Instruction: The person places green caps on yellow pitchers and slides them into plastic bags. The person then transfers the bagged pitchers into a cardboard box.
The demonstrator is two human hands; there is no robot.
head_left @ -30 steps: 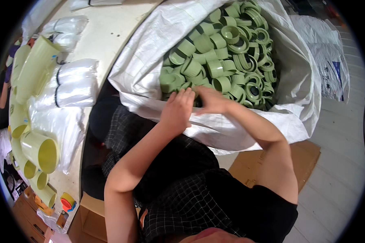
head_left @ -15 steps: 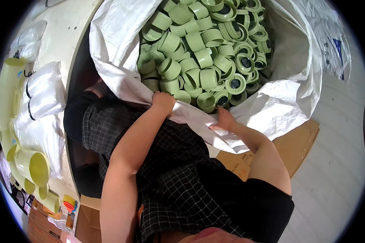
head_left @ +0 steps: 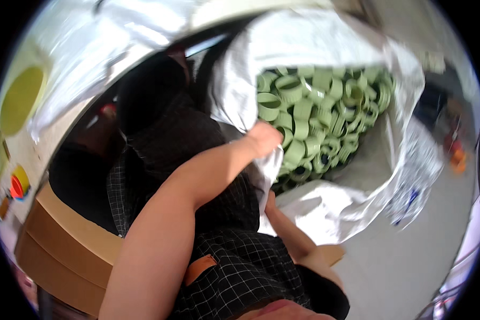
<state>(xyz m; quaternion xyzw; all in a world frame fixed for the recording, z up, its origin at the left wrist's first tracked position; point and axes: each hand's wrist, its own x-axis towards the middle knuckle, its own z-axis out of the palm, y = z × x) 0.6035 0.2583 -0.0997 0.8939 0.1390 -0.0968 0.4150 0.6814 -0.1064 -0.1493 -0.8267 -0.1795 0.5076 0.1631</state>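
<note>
A large white woven sack [head_left: 330, 40] stands wide-mouthed before me, filled with many pale green plastic ring-shaped parts [head_left: 302, 120]. Some of these parts have dark round centres. My left hand [head_left: 265, 137] is closed around the bunched near-left rim of the sack, its fingers over the edge beside the green parts. Lower on the same rim, my right hand [head_left: 271, 202] is closed on the cloth; its fingertips are partly hidden and blurred.
Clear plastic packing [head_left: 104, 48] and a yellow-green cup-like piece [head_left: 22, 101] lie on the table at left. An open cardboard box [head_left: 64, 240] stands below it. Crumpled clear plastic [head_left: 418, 170] rests on the grey floor [head_left: 400, 266] right of the sack.
The view has swung, so the sack appears farther right and the table tilts. My hands stay on the near rim; the right hand, spread before, has drawn in against the cloth.
</note>
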